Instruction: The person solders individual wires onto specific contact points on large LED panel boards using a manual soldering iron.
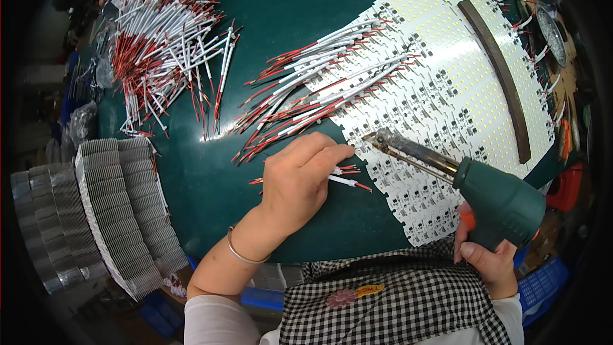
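My right hand is wrapped round the handle of a green soldering gun with an orange trigger. The gun's dark metal tip is over the near left part of a sheet of white LED circuit boards. Just left of the tip, my left hand is closed, its index fingertip at the sheet's edge. White-sleeved wires with red ends stick out from beneath its fingers. What the fingertips pinch is hidden. More white-sleeved wires lie in rows across the sheet's left edge.
A dark curved bar rests across the LED boards. A big heap of white and red wires lies at the far left. Stacked thin silvery plates stand at near left. At right are a round metal dish and a blue basket.
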Motion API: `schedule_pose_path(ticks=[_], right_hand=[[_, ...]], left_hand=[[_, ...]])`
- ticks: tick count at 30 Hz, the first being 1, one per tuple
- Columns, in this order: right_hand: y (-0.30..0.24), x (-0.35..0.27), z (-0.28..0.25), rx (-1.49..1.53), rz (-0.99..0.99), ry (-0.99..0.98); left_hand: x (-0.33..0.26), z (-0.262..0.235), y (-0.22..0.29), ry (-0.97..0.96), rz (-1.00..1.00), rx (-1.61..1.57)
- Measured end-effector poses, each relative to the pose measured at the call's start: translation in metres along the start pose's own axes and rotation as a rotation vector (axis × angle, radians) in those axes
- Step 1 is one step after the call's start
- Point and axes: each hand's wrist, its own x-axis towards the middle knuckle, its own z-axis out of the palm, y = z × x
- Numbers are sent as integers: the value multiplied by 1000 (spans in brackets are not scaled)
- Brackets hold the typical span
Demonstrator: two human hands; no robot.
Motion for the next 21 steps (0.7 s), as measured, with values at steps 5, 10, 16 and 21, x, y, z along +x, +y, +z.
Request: schedule_pose_path(ticks=[5, 10, 16, 21], right_hand=[[2, -3, -1, -17, 38, -37], [5, -2, -1, -46, 15, -94], [12, 2, -5, -235, -147, -241], [8, 2, -1, -410, -258, -302]], left_hand=[[3, 1, -4, 22, 72, -22], [4, 1, -4, 19, 81, -24], [2, 2, -3, 23, 96, -2], [1, 2, 1, 20, 107, 32]])
